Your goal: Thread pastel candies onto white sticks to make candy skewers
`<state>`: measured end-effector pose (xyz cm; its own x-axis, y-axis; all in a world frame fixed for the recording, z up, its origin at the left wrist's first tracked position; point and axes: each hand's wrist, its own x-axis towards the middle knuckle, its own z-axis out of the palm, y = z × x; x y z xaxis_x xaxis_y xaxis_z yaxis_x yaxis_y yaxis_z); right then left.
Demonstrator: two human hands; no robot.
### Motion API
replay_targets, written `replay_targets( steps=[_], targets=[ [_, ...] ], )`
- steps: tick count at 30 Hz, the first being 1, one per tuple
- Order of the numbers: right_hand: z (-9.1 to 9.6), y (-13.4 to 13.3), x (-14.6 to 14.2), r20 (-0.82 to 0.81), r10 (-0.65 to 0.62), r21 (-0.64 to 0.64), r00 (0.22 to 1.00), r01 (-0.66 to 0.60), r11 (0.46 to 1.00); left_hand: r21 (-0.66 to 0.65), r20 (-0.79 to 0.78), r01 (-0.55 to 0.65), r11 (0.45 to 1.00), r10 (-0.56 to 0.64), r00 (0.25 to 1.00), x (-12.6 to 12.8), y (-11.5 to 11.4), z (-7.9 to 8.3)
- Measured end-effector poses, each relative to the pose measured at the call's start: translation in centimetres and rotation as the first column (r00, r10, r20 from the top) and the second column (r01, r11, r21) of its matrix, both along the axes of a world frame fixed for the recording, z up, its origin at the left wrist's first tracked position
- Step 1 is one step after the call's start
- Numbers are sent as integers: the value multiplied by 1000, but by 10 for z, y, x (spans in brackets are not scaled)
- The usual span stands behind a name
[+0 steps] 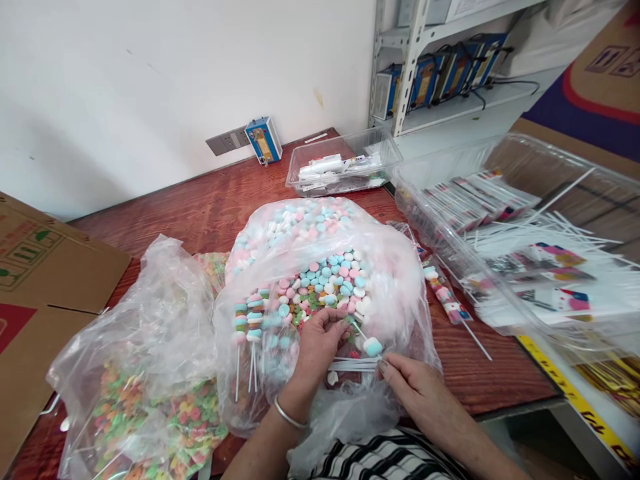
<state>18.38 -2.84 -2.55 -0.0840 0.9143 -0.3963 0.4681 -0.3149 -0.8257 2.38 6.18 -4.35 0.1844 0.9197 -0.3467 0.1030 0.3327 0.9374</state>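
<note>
At the far left a cardboard box (45, 280) lies partly on the red-brown worktop (200, 207). Beside it is 1 clear bag of multicoloured gummies (145, 400), open and crumpled.

In the middle stands the large clear bag of pastel candies (320, 280), filled with round pieces in pink, blue and white. Some filled skewers (250, 320) lean at its left side, their white sticks pointing down.

The left hand (317, 343), with a silver bracelet (289, 415) on the wrist, is inside this bag. Its fingers are bent down onto the candies, and I cannot tell if they pinch a piece. Just right of it, 1 blue-white candy (373, 347) sits on the end of a thin stick, between the 2 hands. Which hand holds this stick is not clear.

The right hand (407, 380) is at the lower edge of the same bag. Its fingertips are closed on a small bundle of white sticks (353, 365), which lies almost level and points to the left hand.

Further right, 1 wrapped skewer (447, 297) lies on the worktop, near the large bag. Behind, near the wall, is a small clear container (345, 163) with white things inside. To its left a blue device (265, 140) leans on the wall.

At the right a big clear tray (590, 173) holds many loose white sticks and printed wrappers. A metal shelf (450, 67) stands behind it.
</note>
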Motion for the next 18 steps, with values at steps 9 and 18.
replay_targets(
  steps=[9, 18],
  targets=[
    [-5, 3, -5, 10, 32, -4, 999, -32, 999, -172, 161, 23, 985, 5, 987, 2, -12, 4],
    [-16, 8, -4, -4, -28, 115, 1000, 28, 993, 434, -449, 157, 887, 62, 891, -30, 4, 7]
  ],
)
